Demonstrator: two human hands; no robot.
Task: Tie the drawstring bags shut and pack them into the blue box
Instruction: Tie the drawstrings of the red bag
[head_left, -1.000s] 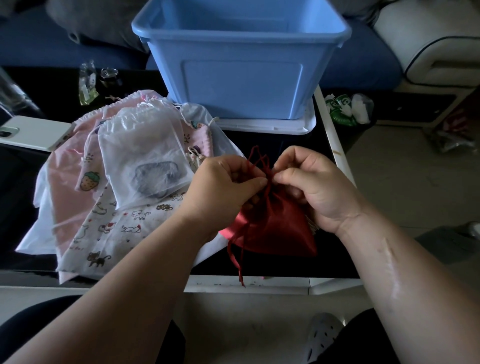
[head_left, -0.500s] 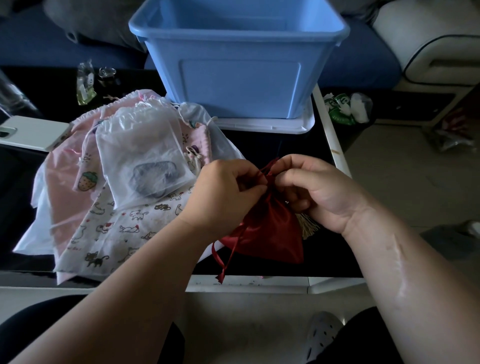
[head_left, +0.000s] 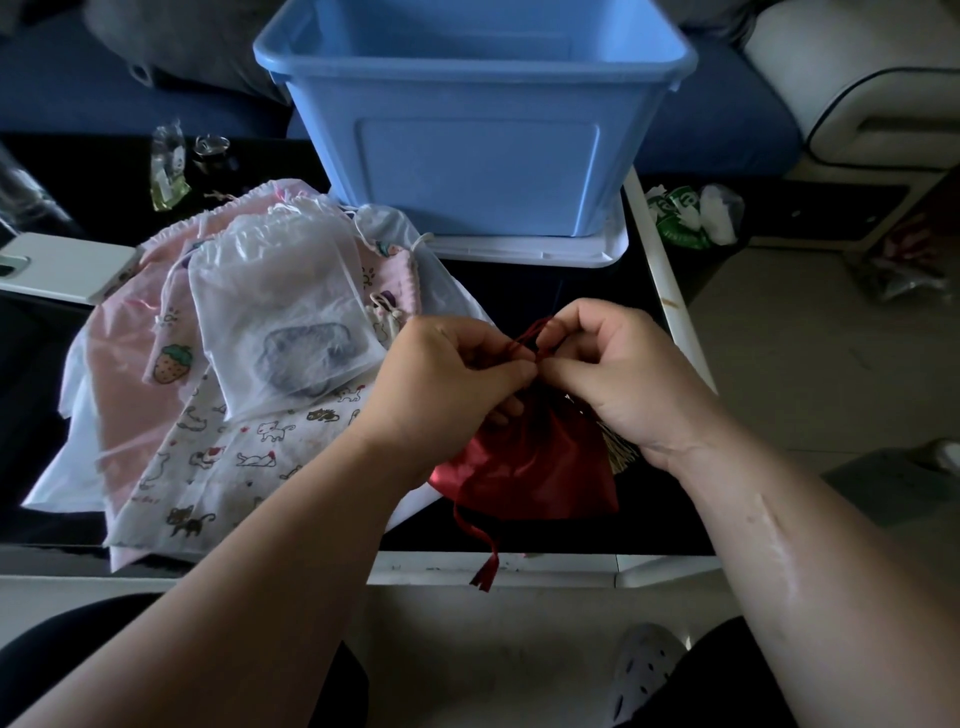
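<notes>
A small red satin drawstring bag (head_left: 535, 473) lies on the black table near its front edge. My left hand (head_left: 441, 379) and my right hand (head_left: 618, 374) meet above the bag's mouth, and each pinches the red drawstring (head_left: 530, 338), which loops up between them. One cord end with a tassel (head_left: 483, 571) hangs over the table's front edge. The blue box (head_left: 478, 119) stands open at the back of the table on its white lid (head_left: 535, 252). A pile of several other bags (head_left: 208, 405) lies to the left, with a sheer white bag (head_left: 280, 306) on top.
A white phone (head_left: 57, 265) lies at the far left of the table. A small clear packet (head_left: 169, 166) and a metal ring sit behind the pile. The table's right edge (head_left: 670, 296) borders the floor, where crumpled bags (head_left: 691, 213) lie. A sofa stands behind.
My hands have shifted slightly right and lifted the drawstring loop. The hanging cord end has swung from under my left wrist toward the middle of the bag's lower edge.
</notes>
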